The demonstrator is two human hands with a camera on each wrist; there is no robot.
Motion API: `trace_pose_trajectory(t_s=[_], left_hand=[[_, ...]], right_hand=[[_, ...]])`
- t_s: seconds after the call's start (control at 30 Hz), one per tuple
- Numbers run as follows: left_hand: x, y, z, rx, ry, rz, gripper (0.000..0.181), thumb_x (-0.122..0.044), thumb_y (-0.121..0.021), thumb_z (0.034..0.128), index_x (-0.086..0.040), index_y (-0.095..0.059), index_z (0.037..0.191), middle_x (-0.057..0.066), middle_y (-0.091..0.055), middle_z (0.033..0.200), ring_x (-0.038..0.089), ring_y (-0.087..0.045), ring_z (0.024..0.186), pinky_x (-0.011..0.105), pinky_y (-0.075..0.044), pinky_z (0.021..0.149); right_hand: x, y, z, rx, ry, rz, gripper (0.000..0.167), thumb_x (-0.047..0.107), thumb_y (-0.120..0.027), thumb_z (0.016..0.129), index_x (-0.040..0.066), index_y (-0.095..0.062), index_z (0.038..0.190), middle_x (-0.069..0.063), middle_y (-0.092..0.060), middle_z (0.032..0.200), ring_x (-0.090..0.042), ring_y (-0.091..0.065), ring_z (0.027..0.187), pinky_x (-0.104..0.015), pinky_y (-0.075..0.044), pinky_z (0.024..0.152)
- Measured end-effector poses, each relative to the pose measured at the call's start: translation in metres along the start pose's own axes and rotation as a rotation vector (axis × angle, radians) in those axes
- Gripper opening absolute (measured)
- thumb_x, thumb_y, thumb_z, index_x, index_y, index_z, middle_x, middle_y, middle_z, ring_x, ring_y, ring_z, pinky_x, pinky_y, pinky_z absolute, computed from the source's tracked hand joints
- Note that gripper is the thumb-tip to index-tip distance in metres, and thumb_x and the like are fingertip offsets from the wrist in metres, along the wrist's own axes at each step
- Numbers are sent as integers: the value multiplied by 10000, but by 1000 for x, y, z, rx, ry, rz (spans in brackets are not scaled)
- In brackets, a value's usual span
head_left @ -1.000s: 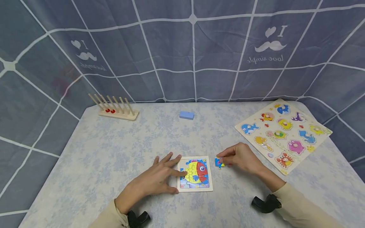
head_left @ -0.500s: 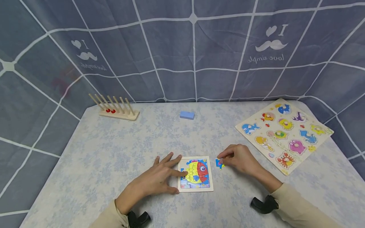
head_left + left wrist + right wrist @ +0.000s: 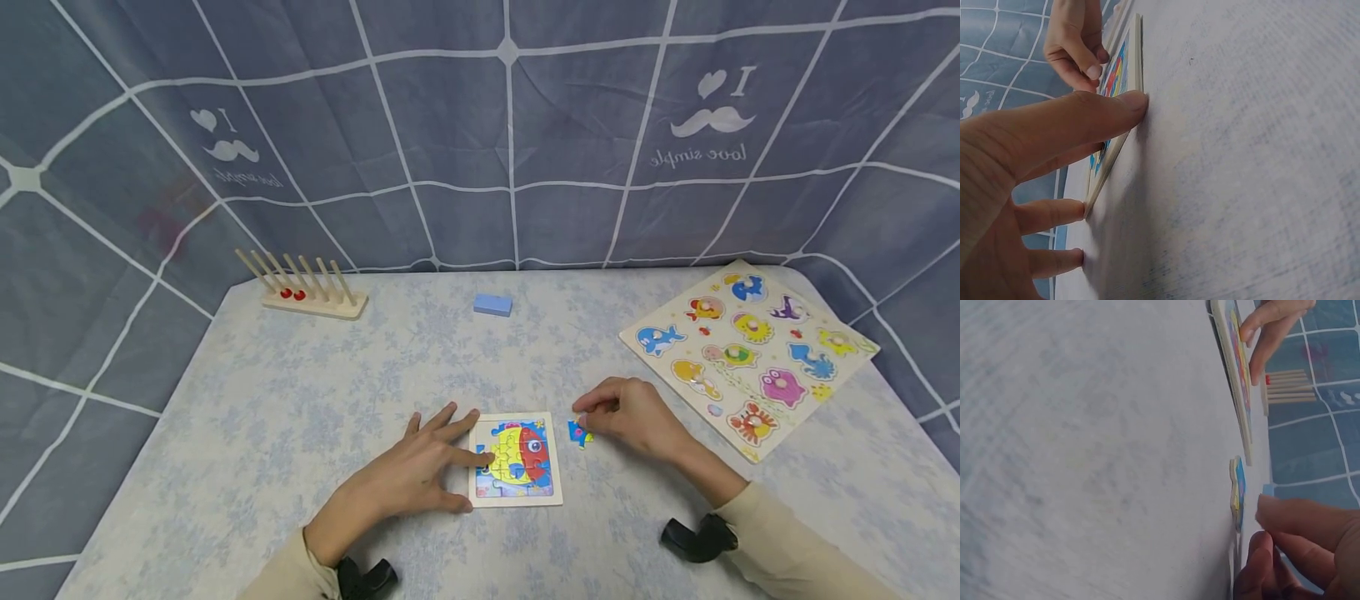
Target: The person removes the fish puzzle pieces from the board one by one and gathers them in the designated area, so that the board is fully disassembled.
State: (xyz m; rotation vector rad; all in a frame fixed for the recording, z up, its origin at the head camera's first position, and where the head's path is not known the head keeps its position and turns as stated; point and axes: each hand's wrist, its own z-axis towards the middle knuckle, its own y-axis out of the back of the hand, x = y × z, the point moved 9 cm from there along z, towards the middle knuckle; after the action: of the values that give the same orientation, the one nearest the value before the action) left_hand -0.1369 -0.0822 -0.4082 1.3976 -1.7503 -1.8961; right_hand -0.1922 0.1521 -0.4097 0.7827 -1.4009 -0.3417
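The left hand spreads its fingers at the left side of a wooden-framed fish puzzle. One finger rests over the puzzle's left part; the thumb touches the frame's lower left corner, also visible in the left wrist view. Just right of the frame, the right hand has its bent fingertips at a small blue and yellow puzzle piece. The right wrist view shows this piece low over the table beside the thumb and curled fingers; whether they pinch anything is unclear.
A board of sea animal shapes lies at the right. At the back stand a blue block and, to its left, a wooden peg rack with two red beads. A grey-blue grid curtain hangs behind the table.
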Motion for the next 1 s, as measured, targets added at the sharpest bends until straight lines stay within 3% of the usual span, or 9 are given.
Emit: trace_pose_trajectory(t_s=[0.17, 0.57, 0.73, 1.0], left_hand=[[1, 1, 0, 0, -4, 10, 580, -356, -857, 751, -236, -680, 1290, 128, -342, 1565, 456, -178, 1450, 782, -154, 1015], [1, -2, -3, 21, -13, -8, 577, -378, -821, 792, -253, -646, 1328, 140, -314, 1572, 461, -161, 1451, 789, -163, 1003], [0, -2, -2, 28, -23, 0, 569, -382, -813, 802, -257, -645, 1331, 128, -308, 1578, 451, -149, 1457, 789, -163, 1004], [0, -1, -1, 24, -28, 7, 565, -378, -818, 797, -250, -653, 1322, 128, -319, 1574, 453, -163, 1454, 792, -169, 999]], right_hand=[[9, -8, 5, 42, 76, 51, 185, 92, -780, 819, 117, -772, 1002, 26, -657, 890, -135, -565, 742, -245, -478, 653], [60, -66, 17, 284, 259, 166, 265, 25, -721, 868, 106, -758, 1118, 28, -639, 1042, -141, -560, 836, -238, -472, 686], [71, -75, 18, 326, 300, 100, 299, 18, -689, 883, 106, -742, 1164, 44, -613, 1039, -151, -543, 877, -255, -464, 717], [75, -79, 18, 321, 315, -44, 292, 54, -687, 885, 133, -747, 1159, 65, -560, 1020, -131, -489, 992, -322, -421, 817]])
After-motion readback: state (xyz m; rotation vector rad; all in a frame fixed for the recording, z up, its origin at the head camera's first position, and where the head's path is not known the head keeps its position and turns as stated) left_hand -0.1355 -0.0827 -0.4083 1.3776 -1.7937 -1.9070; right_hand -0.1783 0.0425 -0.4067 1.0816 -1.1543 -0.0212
